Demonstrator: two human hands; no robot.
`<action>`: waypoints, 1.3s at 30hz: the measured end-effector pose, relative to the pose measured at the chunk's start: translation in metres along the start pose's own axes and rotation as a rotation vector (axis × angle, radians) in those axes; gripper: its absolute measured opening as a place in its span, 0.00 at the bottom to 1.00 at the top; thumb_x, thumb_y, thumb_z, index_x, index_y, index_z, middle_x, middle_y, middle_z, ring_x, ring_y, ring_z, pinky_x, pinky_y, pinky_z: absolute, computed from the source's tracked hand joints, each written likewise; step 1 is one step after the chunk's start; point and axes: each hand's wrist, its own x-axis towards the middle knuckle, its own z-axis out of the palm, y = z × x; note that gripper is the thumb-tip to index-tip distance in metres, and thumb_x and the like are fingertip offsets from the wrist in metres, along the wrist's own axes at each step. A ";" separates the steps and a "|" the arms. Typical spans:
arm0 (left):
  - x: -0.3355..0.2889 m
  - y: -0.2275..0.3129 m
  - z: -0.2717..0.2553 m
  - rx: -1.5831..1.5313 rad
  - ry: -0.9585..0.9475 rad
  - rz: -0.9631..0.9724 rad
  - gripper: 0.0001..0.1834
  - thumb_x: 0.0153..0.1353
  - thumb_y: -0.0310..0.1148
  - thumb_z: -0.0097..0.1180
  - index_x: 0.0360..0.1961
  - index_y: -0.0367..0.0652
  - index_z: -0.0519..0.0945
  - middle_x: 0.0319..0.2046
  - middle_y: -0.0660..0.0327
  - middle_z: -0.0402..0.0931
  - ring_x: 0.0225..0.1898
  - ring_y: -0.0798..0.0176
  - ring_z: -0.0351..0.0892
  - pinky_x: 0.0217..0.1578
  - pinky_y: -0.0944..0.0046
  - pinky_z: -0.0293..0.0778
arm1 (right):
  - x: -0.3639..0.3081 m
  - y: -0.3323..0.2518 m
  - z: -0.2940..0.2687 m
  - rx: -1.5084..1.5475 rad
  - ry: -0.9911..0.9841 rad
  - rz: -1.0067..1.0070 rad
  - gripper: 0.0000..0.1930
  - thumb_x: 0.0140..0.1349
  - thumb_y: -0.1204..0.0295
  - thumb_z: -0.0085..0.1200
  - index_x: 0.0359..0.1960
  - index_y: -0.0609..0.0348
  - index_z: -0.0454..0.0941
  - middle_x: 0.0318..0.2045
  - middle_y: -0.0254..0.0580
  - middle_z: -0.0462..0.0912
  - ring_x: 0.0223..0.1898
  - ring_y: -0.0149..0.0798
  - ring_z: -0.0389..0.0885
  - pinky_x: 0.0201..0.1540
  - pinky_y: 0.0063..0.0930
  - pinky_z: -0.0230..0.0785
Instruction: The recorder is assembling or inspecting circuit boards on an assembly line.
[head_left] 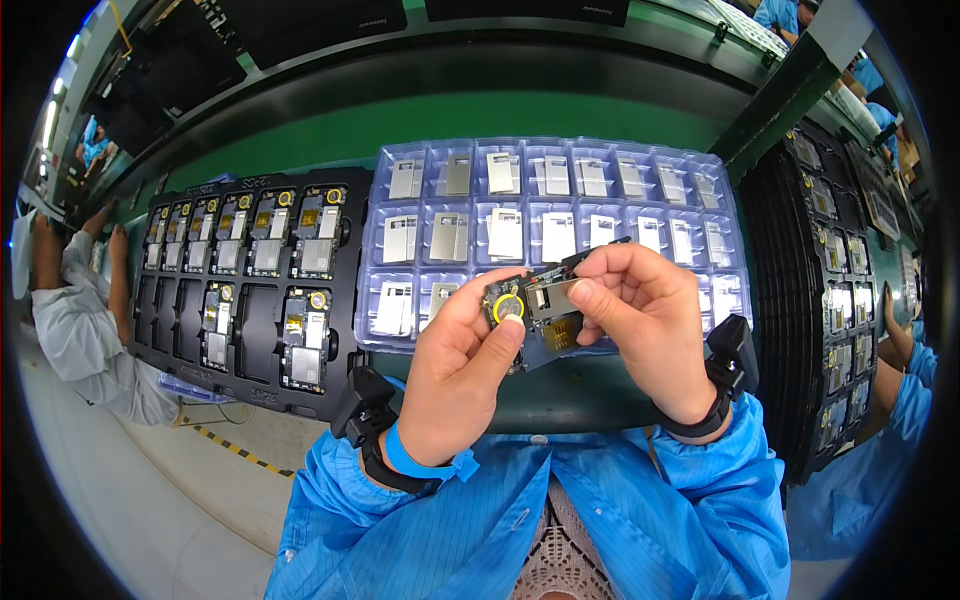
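My left hand grips a small dark circuit board by its left end, thumb beside a yellow ring on it. With thumb and fingers, my right hand pinches a thin silver metal plate against the board's upper part. Whether the plate is seated or only resting there, I cannot tell. Both hands are above the near edge of a clear plastic tray, whose compartments hold silver metal plates.
To the left, a black tray holds several circuit boards. Stacked black trays with more boards stand at the right. A green post rises behind the clear tray. Other people's arms show at the far left.
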 end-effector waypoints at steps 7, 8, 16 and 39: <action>0.000 -0.002 -0.004 0.027 -0.010 -0.023 0.18 0.61 0.23 0.41 0.53 0.37 0.62 0.37 0.65 0.71 0.33 0.80 0.64 0.32 0.80 0.61 | 0.001 0.002 0.000 -0.009 0.001 0.005 0.06 0.54 0.78 0.54 0.32 0.66 0.73 0.24 0.35 0.77 0.23 0.21 0.72 0.22 0.13 0.67; 0.000 -0.002 -0.003 0.014 -0.004 -0.023 0.18 0.61 0.23 0.41 0.53 0.37 0.62 0.36 0.65 0.71 0.32 0.80 0.64 0.31 0.80 0.61 | 0.001 0.002 0.000 -0.009 0.001 0.003 0.06 0.54 0.78 0.54 0.32 0.66 0.73 0.24 0.35 0.77 0.23 0.21 0.72 0.22 0.12 0.67; 0.001 -0.001 -0.004 0.026 -0.005 -0.017 0.18 0.61 0.23 0.41 0.53 0.37 0.63 0.35 0.66 0.71 0.30 0.81 0.63 0.30 0.79 0.60 | 0.000 0.006 0.004 -0.058 0.028 -0.062 0.05 0.53 0.78 0.55 0.31 0.66 0.74 0.23 0.35 0.77 0.23 0.21 0.73 0.23 0.12 0.68; 0.000 -0.005 0.009 0.156 0.144 0.180 0.11 0.56 0.22 0.50 0.41 0.35 0.67 0.28 0.65 0.69 0.27 0.80 0.64 0.25 0.80 0.61 | -0.009 0.009 0.011 -0.414 0.232 -0.466 0.07 0.46 0.79 0.60 0.28 0.63 0.76 0.27 0.38 0.67 0.16 0.24 0.68 0.17 0.17 0.62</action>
